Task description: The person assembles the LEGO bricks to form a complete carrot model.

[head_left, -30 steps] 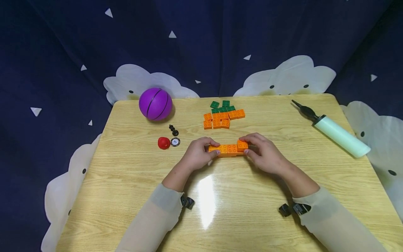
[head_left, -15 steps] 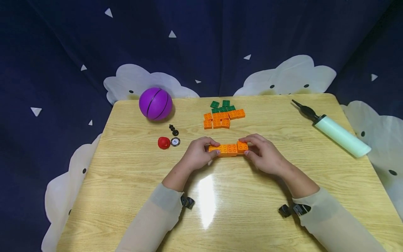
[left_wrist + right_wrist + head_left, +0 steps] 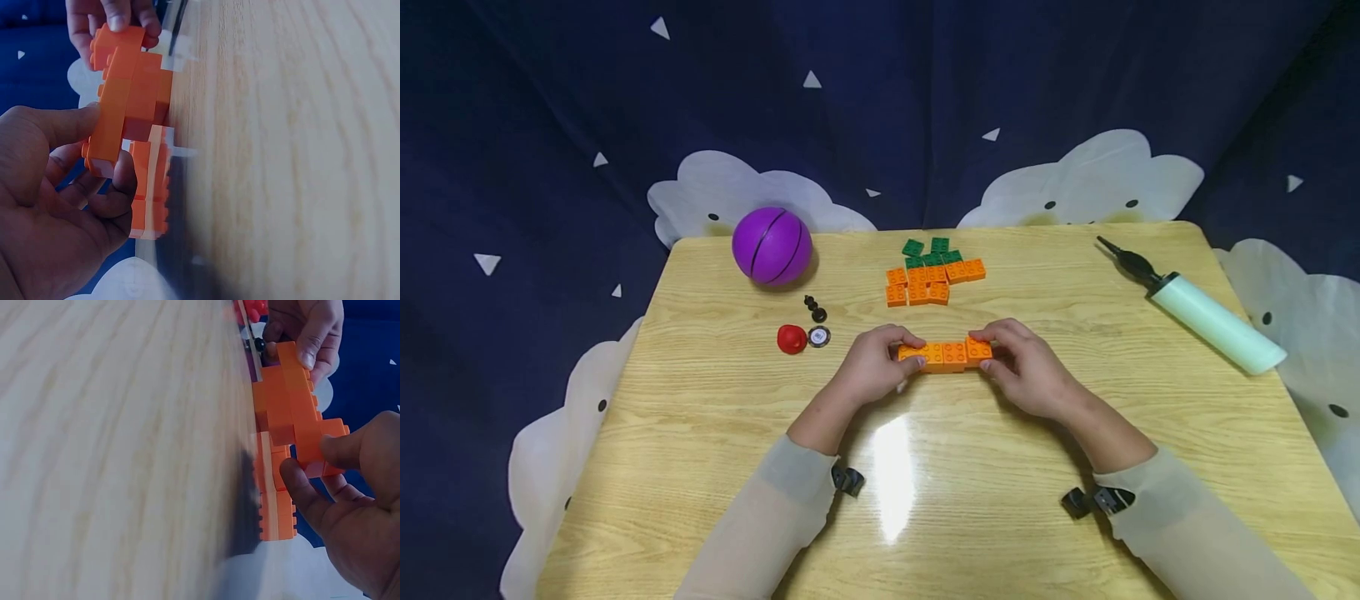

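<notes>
A joined block of orange toy bricks (image 3: pixel 953 357) is held between both hands, over the middle of the table. The left hand (image 3: pixel 874 364) grips its left end, thumb on the near side and fingers on the far side. At the right end, the right hand (image 3: pixel 1030 371) pinches a single orange brick (image 3: pixel 978 348) that sits one layer higher on the block. The left wrist view shows the block's stepped underside (image 3: pixel 140 94), narrower at the bottom. In the right wrist view, the right thumb presses the end brick (image 3: pixel 334 428) while a finger touches the block below it.
Beyond the hands lie loose orange bricks (image 3: pixel 917 292) and several green bricks (image 3: pixel 933 259). At left are a purple ball (image 3: pixel 772 246), a black chess-like piece (image 3: pixel 816 309), a red object (image 3: pixel 792 339) and a round chip (image 3: pixel 818 337). A hand pump (image 3: pixel 1213 321) lies at right.
The end brick under the right hand has settled slightly lower and more level on the block. The left hand keeps its grip, almost still.
</notes>
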Available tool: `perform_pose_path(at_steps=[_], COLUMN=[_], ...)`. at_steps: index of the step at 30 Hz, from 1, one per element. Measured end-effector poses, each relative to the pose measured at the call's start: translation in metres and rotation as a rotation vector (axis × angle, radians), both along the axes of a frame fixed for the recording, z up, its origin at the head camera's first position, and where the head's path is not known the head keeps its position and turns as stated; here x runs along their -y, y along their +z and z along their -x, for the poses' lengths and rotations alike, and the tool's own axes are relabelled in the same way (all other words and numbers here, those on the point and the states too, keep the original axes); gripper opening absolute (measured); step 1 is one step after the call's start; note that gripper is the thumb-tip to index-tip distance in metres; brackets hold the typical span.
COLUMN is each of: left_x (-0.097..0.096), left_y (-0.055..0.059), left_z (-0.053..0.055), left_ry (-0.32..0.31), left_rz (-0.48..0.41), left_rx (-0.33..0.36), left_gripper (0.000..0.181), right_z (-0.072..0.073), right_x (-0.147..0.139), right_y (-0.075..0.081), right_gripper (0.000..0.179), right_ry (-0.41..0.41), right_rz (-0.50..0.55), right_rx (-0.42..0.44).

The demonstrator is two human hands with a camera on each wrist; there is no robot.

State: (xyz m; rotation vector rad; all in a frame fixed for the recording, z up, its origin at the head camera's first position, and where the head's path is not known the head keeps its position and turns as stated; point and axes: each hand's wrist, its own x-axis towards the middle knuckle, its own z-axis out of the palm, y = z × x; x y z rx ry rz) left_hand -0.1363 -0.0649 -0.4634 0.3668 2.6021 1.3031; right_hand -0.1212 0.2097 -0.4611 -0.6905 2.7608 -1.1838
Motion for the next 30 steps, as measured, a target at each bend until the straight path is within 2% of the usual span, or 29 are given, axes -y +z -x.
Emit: perform_pose_path(at_steps=[11,19,25,30], left_x=[0.000,0.000,-0.001,0.000], left_y=[-0.003,0.002,0.001,-0.001], left_z=[0.000,0.001,0.002,0.003], left_ry=[0.004,-0.007,-0.003,-0.007], left_rz=[-0.010,0.001,0.006,-0.002], left_rx=[0.001,-0.007,0.008,0.015], left_gripper=[0.019,0.018,0.018,0.018], right_z=[0.000,0.000,0.005,0.014], right_x=[0.000,0.001,-0.006,-0.015], right_y=[-0.001,0.001,0.000,0.001], right_gripper=[0.040,0.041,0.046,0.048], right_ry=[-0.001,-0.001,0.065,0.123], right_rz=[-0.008,-0.014,0.014,0.041], right_rx=[-0.019,-0.030,0.035,0.067])
